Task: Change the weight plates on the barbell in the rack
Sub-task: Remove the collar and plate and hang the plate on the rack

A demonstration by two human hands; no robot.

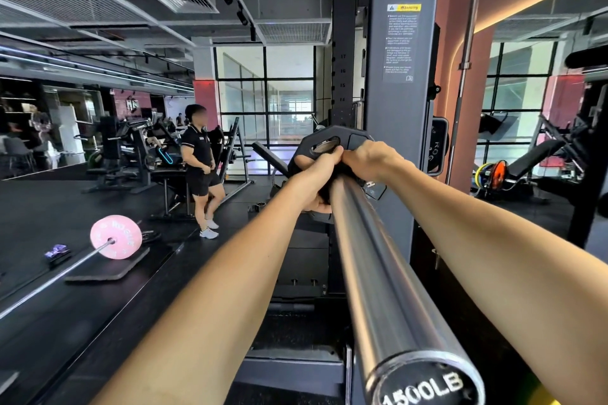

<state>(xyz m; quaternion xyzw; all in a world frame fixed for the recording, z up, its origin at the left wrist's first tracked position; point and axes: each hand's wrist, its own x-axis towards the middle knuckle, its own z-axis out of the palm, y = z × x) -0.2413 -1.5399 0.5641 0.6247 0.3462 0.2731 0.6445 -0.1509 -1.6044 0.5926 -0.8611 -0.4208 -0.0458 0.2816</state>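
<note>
The steel barbell sleeve [371, 266] runs from the bottom right up toward the grey rack upright [399, 102]; its end cap reads 1500LB. A black weight plate [332, 141] with grip holes sits far up the sleeve against the rack. My left hand [317, 171] grips the plate's left side, fingers curled over its edge. My right hand [368, 158] grips the plate on the right, above the sleeve. Both arms are stretched out along the bar. The lower part of the plate is hidden behind my hands.
A person in black [199, 168] stands left of the rack. A second barbell with a pink plate [115, 237] lies on the floor at left. Another black plate [439, 146] hangs on the rack's right. A spare bar [464, 76] leans on the wall.
</note>
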